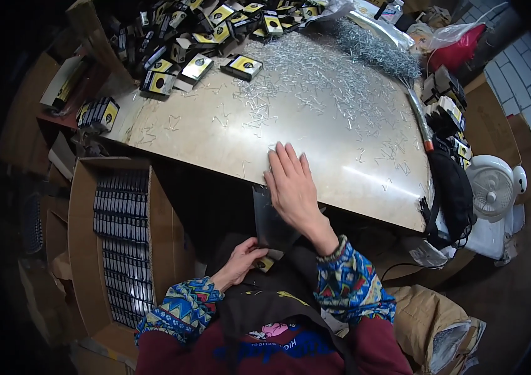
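Observation:
My right hand (293,190) lies flat at the front edge of the table (197,131), its fingers stretched out and close together over the top. Below it hangs a dark, see-through chute or sheet (272,220) at the table's edge. Under the lower end of this piece, my left hand (240,262) grips a small yellow and black box (264,264) in front of my lap. Part of that box is hidden by the fingers and shadow. Small bent metal wire pieces (340,81) are scattered over the table beyond my right hand, with a few near its fingertips.
Many yellow and black boxes (242,67) are piled at the back left. A denser heap of metal wire pieces (378,47) lies at the back right. Left of me stands a carton (78,231) packed with boxes in rows. A white fan (489,187) and a black bag (452,194) are at right.

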Demonstrator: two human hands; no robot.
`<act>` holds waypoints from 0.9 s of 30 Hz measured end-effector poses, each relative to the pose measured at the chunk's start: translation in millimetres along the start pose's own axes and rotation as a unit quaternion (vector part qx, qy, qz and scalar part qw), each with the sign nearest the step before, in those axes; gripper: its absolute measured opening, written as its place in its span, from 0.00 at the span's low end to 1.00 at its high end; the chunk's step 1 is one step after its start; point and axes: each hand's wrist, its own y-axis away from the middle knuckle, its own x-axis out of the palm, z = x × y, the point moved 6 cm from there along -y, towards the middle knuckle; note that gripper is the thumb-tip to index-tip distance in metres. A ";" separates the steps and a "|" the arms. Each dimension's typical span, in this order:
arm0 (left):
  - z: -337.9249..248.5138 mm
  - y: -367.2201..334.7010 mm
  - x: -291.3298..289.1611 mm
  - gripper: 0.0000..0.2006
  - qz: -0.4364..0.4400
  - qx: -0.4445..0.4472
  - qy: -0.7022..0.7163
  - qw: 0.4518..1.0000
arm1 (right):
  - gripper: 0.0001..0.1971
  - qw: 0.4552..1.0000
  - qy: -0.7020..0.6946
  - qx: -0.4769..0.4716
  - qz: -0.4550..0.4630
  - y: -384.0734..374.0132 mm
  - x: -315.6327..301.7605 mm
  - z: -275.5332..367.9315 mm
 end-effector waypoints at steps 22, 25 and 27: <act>-4.5 23.9 2.6 0.39 -0.126 0.248 -0.449 0.849 | 0.20 0.949 -0.221 0.003 0.225 125.2 14.2 42.2; -18.6 43.7 -17.9 0.37 -0.150 0.303 -0.522 0.783 | 0.13 0.931 -0.339 0.063 0.123 112.1 -7.7 25.8; -27.1 57.7 -19.6 0.38 -0.170 0.342 -0.508 0.772 | 0.11 0.931 -0.344 0.070 0.099 110.6 -14.9 18.0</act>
